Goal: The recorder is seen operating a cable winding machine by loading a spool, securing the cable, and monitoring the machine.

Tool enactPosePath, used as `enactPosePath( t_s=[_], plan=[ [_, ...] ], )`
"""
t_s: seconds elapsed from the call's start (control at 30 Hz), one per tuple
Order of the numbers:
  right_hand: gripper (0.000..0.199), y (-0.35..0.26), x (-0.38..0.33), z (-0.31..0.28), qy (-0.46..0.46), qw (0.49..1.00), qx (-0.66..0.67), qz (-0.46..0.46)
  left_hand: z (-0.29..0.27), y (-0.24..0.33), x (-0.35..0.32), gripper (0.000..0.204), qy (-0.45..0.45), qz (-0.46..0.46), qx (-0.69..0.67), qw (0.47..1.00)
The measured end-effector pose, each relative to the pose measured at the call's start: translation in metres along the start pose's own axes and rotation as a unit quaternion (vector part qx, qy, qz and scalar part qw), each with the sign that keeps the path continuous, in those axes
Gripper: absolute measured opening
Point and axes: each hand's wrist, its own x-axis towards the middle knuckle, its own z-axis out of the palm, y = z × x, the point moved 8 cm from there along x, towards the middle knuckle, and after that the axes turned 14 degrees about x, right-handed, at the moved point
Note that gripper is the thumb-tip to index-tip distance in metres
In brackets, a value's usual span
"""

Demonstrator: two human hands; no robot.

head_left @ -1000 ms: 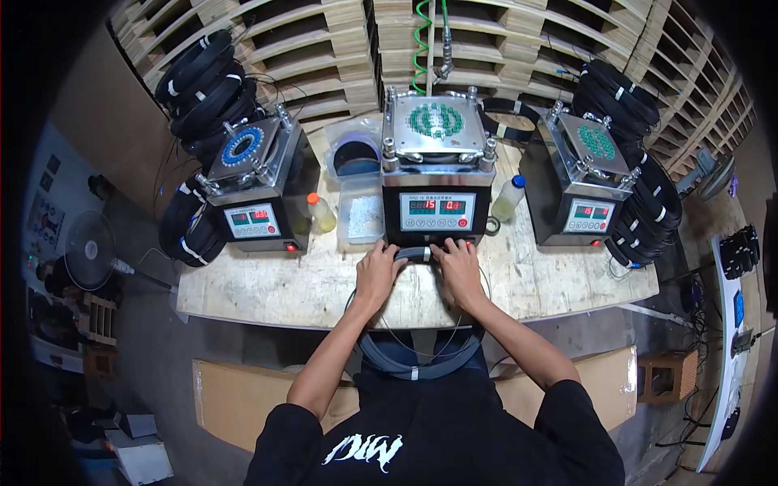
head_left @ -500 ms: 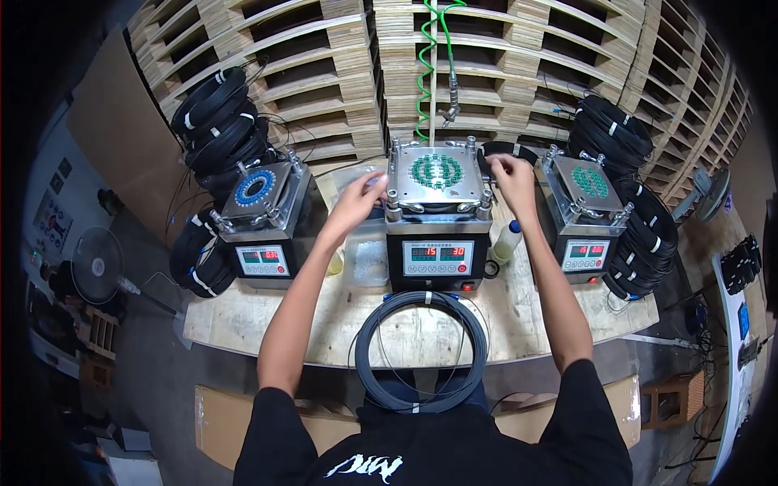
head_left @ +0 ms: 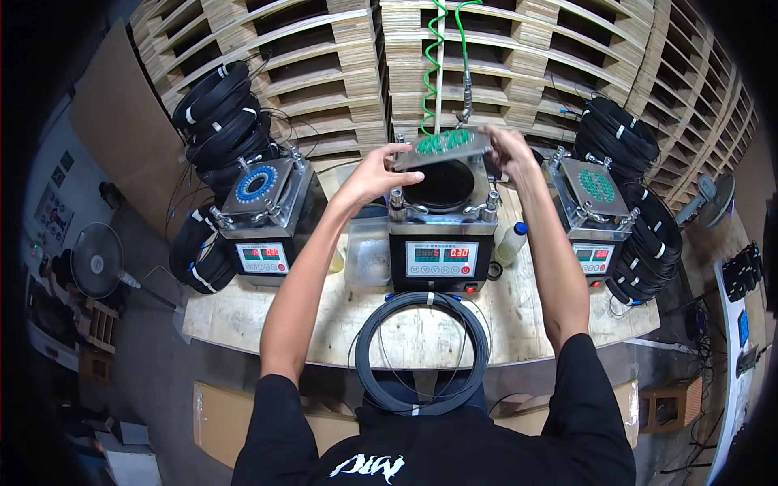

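Observation:
A square metal polishing fixture plate (head_left: 470, 148), set with a ring of green connectors (head_left: 444, 142), is raised and tilted above the middle polishing machine (head_left: 399, 263). My left hand (head_left: 374, 175) grips its left edge, thumb underneath and fingers on top. At the far right corner my right hand (head_left: 512, 151) is closed on the plate; part of its grip is hidden. The machine's round black pad (head_left: 442, 186) is uncovered below, between the metal corner posts. A coil of black cable (head_left: 366, 364) lies in front of the machine, over the table's near edge.
On the left stands a machine with a blue connector ring (head_left: 257, 185), on the right one with green connectors (head_left: 597, 185). Black cable coils (head_left: 219, 125) are stacked beside them. A bottle with a blue cap (head_left: 510, 245) stands by my right forearm. A green air hose (head_left: 464, 49) hangs behind.
Both hands have closed on the fixture plate and lifted it off the middle machine, tilting it. The black pad has come into view, and the machine's display reads differently.

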Motion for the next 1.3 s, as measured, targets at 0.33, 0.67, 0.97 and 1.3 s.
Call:
enactPosePath(
  t_s=[0.33,0.67,0.97,1.3],
  plan=[
    [0.025,-0.017,0.033,0.079,0.003,0.994,-0.047,-0.099,0.001,-0.037,0.023,0.015,0.220,0.160,0.171,0.947],
    [0.033,-0.027,0.038,0.126,-0.025,0.899,-0.308,-0.309,0.005,-0.100,0.044,0.026,0.231,0.057,0.071,0.969],
    [0.027,-0.018,0.066,0.160,-0.155,0.861,-0.406,-0.263,-0.009,-0.137,0.028,0.030,0.241,0.030,-0.002,0.970],
    [0.096,0.014,0.292,0.010,-0.058,0.884,-0.457,-0.079,0.015,-0.119,0.036,0.055,0.305,0.026,0.023,0.952]
  ],
)
